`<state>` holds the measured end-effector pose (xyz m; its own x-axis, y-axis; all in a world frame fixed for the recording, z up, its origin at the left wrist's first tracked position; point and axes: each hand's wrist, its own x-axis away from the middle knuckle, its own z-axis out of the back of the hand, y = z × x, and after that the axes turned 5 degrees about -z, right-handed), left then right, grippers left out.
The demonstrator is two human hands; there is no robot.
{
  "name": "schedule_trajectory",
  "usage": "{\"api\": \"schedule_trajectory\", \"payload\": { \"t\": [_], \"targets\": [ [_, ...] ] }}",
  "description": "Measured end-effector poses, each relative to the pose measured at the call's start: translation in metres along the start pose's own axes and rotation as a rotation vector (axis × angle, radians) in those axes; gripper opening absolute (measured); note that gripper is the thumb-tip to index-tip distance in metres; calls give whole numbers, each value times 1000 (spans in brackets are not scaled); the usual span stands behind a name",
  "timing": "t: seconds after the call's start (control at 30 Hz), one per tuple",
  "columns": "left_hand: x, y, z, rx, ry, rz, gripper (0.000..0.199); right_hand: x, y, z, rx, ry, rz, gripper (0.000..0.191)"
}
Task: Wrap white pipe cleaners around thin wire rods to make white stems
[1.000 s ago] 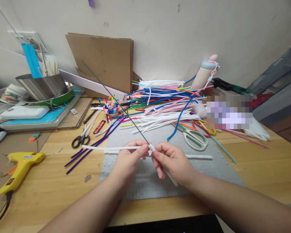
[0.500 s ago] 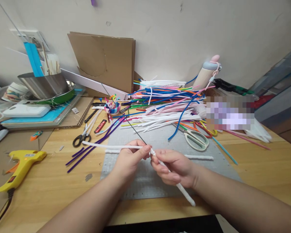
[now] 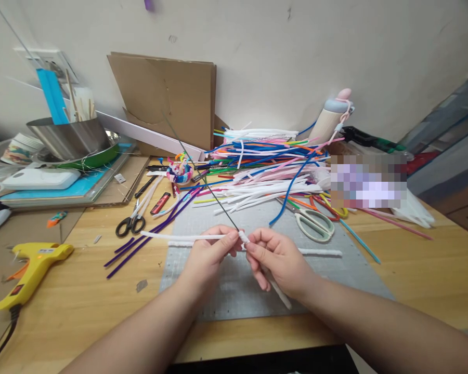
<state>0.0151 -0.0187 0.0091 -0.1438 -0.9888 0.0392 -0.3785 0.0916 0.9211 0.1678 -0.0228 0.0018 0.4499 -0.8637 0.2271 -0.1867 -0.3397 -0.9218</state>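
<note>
Evidently you are at the winding step, a soft white strip meeting a thin wire between your fingers.
Your left hand [image 3: 215,251] pinches a long, fuzzy white craft strip [image 3: 179,236] against the slim, straight dark-green wire [image 3: 226,214], which runs up and away from your fingers; the strip's free end reaches out to their left. Your right hand [image 3: 281,261] grips the ridged, plush white wrapped section [image 3: 243,237] at its fingertips, and a white-covered tail [image 3: 281,296] slants down below them. Under both hands is a flat grey cutting mat [image 3: 237,306], with a straight white fuzzy rod [image 3: 320,252] just behind your fingers. With bare wire above the wrap, the next move seems to call for a steady right pinch and even tension.
</note>
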Motion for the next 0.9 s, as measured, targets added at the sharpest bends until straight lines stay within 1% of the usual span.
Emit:
{"api": "schedule_trajectory", "payload": {
  "t": [0.27, 0.33, 0.4, 0.47, 0.53, 0.57, 0.6, 0.67, 0.73, 0.77, 0.83, 0.9],
  "targets": [
    [1, 1, 0, 52, -58, 35, 18, -2, 3, 2, -222, -242, -102, 20],
    [1, 2, 0, 60, -61, 29, 16, -3, 2, 4, -300, -326, -160, 19],
    [1, 2, -1, 59, -55, 17, 16, -4, 1, 7, -397, -427, -249, 16],
    [1, 3, -1, 43, -41, 11, 19, -6, 1, 10, -470, -501, -335, 14],
    [1, 3, -1, 28, -13, 1, 21, -7, 1, 12, -477, -526, -360, 16],
    [1, 3, 0, 28, 4, -4, 21, -8, 1, 12, -449, -518, -342, 19],
    [1, 3, 0, 33, 18, -5, 22, -8, 1, 12, -398, -491, -304, 23],
    [1, 2, 2, 56, 43, -3, 22, -9, 2, 10, -260, -358, -148, 22],
    [1, 2, 2, 76, 65, 0, 23, -9, 4, 7, -99, -180, 80, 19],
    [1, 2, 2, 78, 75, 1, 23, -9, 5, 7, -13, -108, 204, 25],
    [3, 0, -1, 77, 76, 15, 23, -8, 6, 6, 179, -29, 428, 38],
    [5, -2, -5, 83, 49, 49, 23, -8, 7, 7, 378, 14, 619, 39]
  ]
}}
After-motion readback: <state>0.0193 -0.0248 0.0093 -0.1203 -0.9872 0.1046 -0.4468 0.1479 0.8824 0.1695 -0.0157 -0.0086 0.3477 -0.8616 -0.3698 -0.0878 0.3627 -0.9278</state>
